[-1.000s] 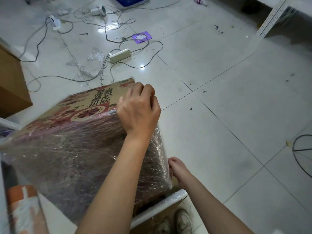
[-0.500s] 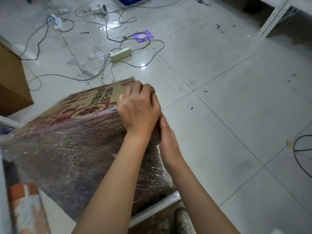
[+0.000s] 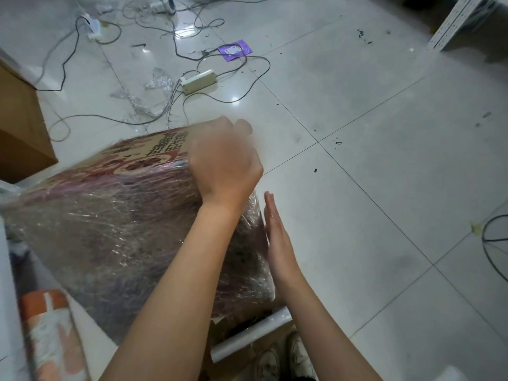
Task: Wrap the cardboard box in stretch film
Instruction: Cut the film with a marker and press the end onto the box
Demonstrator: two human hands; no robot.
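Left hand (image 3: 225,166) motion-blurred; fingers (image 3: 242,126) indistinct.

Nothing really legible: the cardboard box (image 3: 132,171) had dark printed characters just left of the left hand (image 3: 222,163), too blurry to read.

cardboard box (image 3: 154,149): printed matt board
stretch film (image 3: 118,237): clear plastic, glossy, wrinkled
film roll (image 3: 251,336): smooth translucent plastic
floor (image 3: 371,160): glossy pale tile, scuffed
power strip (image 3: 198,81): white, probably plastic; view is blurry
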